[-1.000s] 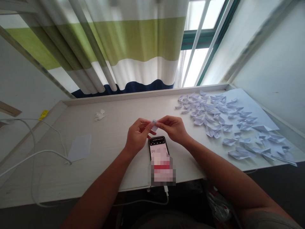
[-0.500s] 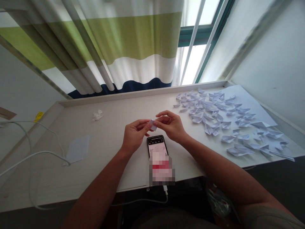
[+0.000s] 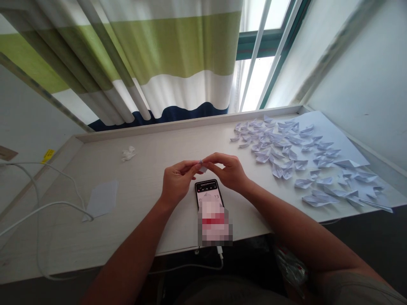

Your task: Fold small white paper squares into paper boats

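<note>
Between my two hands, above the desk, is a small folded piece of white paper [image 3: 202, 169], mostly covered by the fingers. My left hand [image 3: 178, 178] pinches its left side between thumb and fingers. From the right, my right hand [image 3: 229, 171] closes thumb and forefinger on its upper edge. Just below the hands lies a phone [image 3: 207, 186] with a lit screen, its lower part blurred out. Off to the right, many folded white paper boats [image 3: 270, 140] are spread over the desk.
The white desk [image 3: 143, 199] has a raised back rim. A crumpled tissue [image 3: 128, 153] and a flat sheet of paper [image 3: 102, 197] lie on the left, near white cables [image 3: 47, 207]. A larger white sheet [image 3: 343, 142] lies under some boats. A charging cable [image 3: 220, 253] runs off the front edge.
My right hand's fingers have come down and closed together at the top of the folded paper, where they were more spread before. The view has shifted slightly.
</note>
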Tool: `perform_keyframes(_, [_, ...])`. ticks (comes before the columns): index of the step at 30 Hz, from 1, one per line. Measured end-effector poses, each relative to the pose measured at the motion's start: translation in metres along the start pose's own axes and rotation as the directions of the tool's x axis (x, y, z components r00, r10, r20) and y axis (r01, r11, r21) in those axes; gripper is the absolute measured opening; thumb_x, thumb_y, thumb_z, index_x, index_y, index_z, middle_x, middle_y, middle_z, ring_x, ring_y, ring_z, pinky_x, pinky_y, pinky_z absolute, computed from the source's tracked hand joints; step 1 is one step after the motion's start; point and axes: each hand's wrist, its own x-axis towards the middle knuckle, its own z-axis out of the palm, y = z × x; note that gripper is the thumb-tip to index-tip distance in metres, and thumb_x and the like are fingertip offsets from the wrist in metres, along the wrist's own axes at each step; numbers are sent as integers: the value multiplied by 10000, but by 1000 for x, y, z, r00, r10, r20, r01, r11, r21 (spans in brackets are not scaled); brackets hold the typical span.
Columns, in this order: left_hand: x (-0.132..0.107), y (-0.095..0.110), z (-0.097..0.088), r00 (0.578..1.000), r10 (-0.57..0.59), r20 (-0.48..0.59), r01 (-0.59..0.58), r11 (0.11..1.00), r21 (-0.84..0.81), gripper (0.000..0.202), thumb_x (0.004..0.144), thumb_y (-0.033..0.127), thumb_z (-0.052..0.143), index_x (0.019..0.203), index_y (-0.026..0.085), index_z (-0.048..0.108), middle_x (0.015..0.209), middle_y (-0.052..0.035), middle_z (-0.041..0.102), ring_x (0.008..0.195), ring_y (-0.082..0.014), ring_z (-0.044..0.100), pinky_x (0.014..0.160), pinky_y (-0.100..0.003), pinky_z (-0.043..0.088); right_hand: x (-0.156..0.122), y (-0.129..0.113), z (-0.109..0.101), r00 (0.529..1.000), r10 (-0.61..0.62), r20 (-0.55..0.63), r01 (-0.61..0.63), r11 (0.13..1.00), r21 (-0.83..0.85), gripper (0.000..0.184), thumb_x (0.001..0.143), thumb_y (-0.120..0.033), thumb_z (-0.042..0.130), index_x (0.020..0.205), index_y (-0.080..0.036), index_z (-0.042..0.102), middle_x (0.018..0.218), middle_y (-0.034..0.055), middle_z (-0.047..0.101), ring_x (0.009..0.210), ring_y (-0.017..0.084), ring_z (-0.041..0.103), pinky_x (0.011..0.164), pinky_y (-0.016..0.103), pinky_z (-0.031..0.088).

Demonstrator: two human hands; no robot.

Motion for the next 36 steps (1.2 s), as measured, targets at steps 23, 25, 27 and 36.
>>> perform_keyframes(23, [4, -1, 1, 1000, -31, 3, 31, 996, -86, 315, 776, 457, 922, 864, 169, 829, 784, -59, 819, 684, -182, 762, 627, -298, 656, 1, 2, 4, 984, 180, -12, -179, 981, 73, 238, 970, -446, 720, 989, -210, 692, 800, 14, 735, 724, 154, 688, 706, 320, 572])
perform_keyframes(25, [5, -2, 0, 1000, -15, -14, 14, 998, -65, 302, 782, 452, 918, 874, 178, 830, 809, -54, 818, 700, -177, 748, 599, -279, 631, 1, 1, 0, 982, 186, 36, -185, 982, -27, 275, 993, -449, 686, 887, -195, 703, 669, -8, 679, 593, 127, 611, 597, 288, 504])
perform_keyframes(27, [6, -4, 0, 1000, -1, -10, 1, 999, -32, 287, 805, 457, 898, 875, 187, 832, 840, -52, 817, 725, -171, 734, 582, -257, 600, 0, -1, -3, 982, 180, 57, -175, 981, -78, 304, 1013, -450, 662, 858, -191, 697, 576, -35, 625, 508, 107, 556, 541, 269, 453])
perform_keyframes(36, [4, 1, -4, 986, -134, 96, 137, 990, -32, 349, 860, 500, 846, 1026, 193, 838, 655, -31, 763, 421, -120, 608, 417, -236, 471, -1, 4, 1, 957, 277, 84, -287, 945, 157, 412, 981, -601, 682, 941, -190, 696, 760, 18, 777, 450, 118, 661, 415, 249, 491])
